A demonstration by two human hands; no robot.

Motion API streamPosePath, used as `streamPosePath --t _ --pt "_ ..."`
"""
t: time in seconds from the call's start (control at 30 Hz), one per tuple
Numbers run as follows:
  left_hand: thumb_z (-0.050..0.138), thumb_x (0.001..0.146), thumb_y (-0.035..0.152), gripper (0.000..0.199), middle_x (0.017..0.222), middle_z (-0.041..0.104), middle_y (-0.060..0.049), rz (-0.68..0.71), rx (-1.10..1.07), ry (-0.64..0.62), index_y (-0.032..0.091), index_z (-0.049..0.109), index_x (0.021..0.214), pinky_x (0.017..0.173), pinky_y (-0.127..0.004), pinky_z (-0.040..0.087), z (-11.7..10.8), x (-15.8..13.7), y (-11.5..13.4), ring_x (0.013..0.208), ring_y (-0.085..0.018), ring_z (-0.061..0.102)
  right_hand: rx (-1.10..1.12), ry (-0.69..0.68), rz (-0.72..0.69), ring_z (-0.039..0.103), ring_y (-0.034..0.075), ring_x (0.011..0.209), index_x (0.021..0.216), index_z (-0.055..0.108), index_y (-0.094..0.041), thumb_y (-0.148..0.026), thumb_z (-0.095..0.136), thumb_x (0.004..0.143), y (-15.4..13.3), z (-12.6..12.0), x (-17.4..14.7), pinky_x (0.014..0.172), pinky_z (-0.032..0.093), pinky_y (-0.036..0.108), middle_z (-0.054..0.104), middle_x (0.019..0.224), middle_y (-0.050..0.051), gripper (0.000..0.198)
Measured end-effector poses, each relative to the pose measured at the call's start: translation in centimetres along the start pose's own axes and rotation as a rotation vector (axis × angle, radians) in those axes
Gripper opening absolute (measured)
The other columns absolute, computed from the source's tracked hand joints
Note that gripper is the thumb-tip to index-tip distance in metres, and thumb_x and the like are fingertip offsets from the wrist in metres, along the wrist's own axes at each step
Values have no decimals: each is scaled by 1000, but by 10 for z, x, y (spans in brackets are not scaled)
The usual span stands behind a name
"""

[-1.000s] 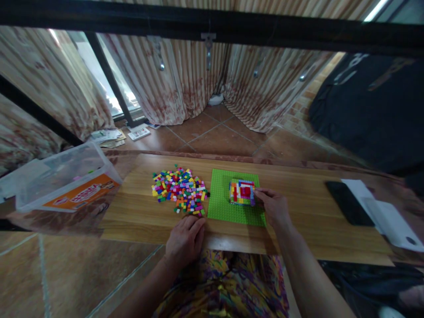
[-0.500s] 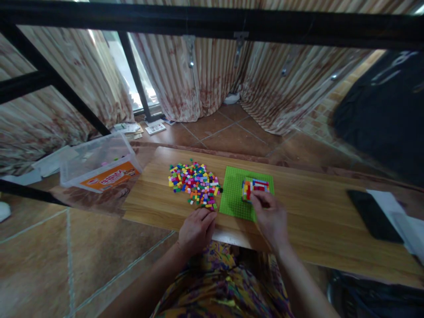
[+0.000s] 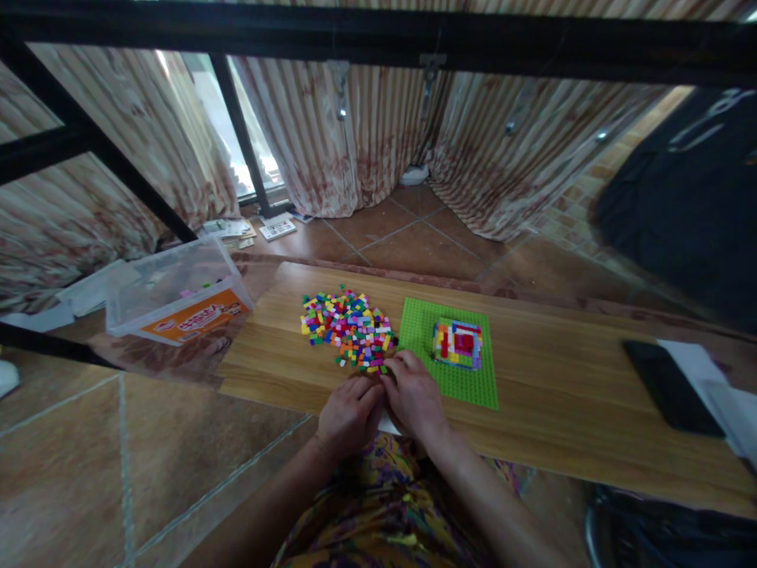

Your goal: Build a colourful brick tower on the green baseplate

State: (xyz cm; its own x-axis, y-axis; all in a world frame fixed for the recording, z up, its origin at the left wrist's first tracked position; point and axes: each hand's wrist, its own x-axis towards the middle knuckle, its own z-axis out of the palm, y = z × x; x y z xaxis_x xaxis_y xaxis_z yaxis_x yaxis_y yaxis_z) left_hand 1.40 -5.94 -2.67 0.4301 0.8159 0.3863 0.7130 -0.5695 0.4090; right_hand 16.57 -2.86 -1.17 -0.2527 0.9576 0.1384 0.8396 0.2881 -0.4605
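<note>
My left hand [image 3: 352, 412] rests at the table's near edge with its fingers curled together. Against it, my right hand [image 3: 415, 394] has its fingertips bunched beside the left fingers. Whatever lies between the fingertips is too small or hidden to name. Just beyond both hands spreads a pile of small toy bricks [image 3: 348, 327] in many colours. To the right is a green baseplate [image 3: 414, 322], its near left part covered by my right hand. On it stands a square build of stacked bricks [image 3: 458, 345], multicoloured round the outside with red in the middle.
All this sits on a long wooden table [image 3: 550, 386]. A clear plastic box [image 3: 177, 288] with an orange label is on the floor at left. A dark flat object [image 3: 668, 386] and white papers [image 3: 703, 379] lie at the right end. A black metal bar [image 3: 378, 43] crosses above.
My right hand has moved left, from the brick build to beside my left hand, uncovering the build. My left hand has stayed in place.
</note>
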Motion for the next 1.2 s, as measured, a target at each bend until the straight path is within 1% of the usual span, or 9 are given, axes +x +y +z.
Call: streamPosePath --t 0.13,0.23,0.4,0.5,0.6,0.73,0.87,1.0,1.2 --pt "46 93 20 17 82 60 -6 2 19 19 18 63 96 69 -31 50 4 -1 -2 76 -18 57 17 24 -1 59 22 98 95 65 -22 -20 52 91 -2 2 3 83 50 33 63 105 8 13" --pt "48 93 21 16 82 61 -6 7 23 23 19 63 97 69 -30 49 6 -2 -4 75 -17 58 103 66 18 61 21 97 94 65 -22 -20 53 90 -2 0 3 83 50 32 65 100 7 13" --pt "49 93 20 15 82 61 -6 -7 33 15 19 63 99 71 -31 50 7 -3 -5 79 -18 59 346 196 168 66 19 80 96 67 -21 -27 53 89 9 -20 -5 75 51 31 71 91 6 18" --pt "47 94 19 16 82 61 -5 -15 35 16 19 62 99 71 -31 50 7 -2 -4 78 -18 59 477 317 285 68 18 76 97 68 -19 -35 57 85 30 -43 -13 72 52 30 73 88 6 23" --pt "47 94 18 16 82 62 -5 -18 37 28 19 62 100 72 -31 50 7 -3 -4 78 -18 59 497 448 432 68 19 72 93 70 -17 -42 64 79 61 -63 -20 70 53 31 74 85 8 29" --pt "48 93 19 16 84 62 -5 -18 44 27 19 62 101 73 -32 50 8 -4 -5 79 -18 59 521 533 590 68 21 71 89 71 -15 -44 68 71 102 -74 -23 68 53 33 74 79 9 35" --pt "49 93 18 17 86 64 -5 -8 45 27 19 62 102 75 -32 51 8 -4 -6 81 -19 60 482 532 637 69 23 73 91 73 -13 -45 66 70 116 -68 -19 70 53 35 75 81 11 39" --pt "49 93 18 16 85 64 -5 -13 57 23 19 63 102 74 -31 50 7 -3 -5 80 -18 59 405 496 615 70 24 74 92 75 -13 -44 61 73 114 -62 -14 68 53 34 76 83 12 39" --pt "49 93 17 16 85 64 -5 -1 52 54 19 63 101 73 -30 50 7 -2 -4 80 -18 59 323 492 599 70 25 73 94 76 -14 -44 57 77 113 -63 -13 68 52 34 77 83 12 40"
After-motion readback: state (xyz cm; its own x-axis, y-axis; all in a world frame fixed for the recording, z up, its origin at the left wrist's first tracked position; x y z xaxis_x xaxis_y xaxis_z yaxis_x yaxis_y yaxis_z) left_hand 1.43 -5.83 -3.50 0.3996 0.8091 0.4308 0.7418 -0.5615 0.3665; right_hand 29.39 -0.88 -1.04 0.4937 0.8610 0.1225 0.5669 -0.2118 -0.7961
